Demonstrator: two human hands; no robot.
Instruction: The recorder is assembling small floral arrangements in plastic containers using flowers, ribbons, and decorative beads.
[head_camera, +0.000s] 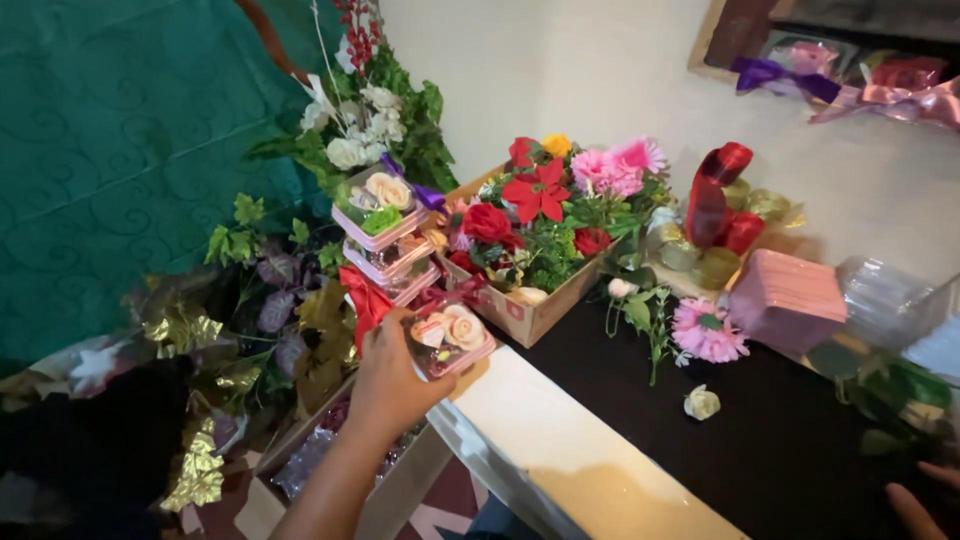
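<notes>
While gripped, pink flower box (455, 338) sits atop left hand (388, 385).

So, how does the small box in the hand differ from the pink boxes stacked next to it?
The held box is alone, gripped by the left hand and tilted; the stack has three boxes, one upon another, touched by no hand. The held box shows cream roses only; the top stacked box also has green filling. Both are small clear boxes with pink rims.
</notes>
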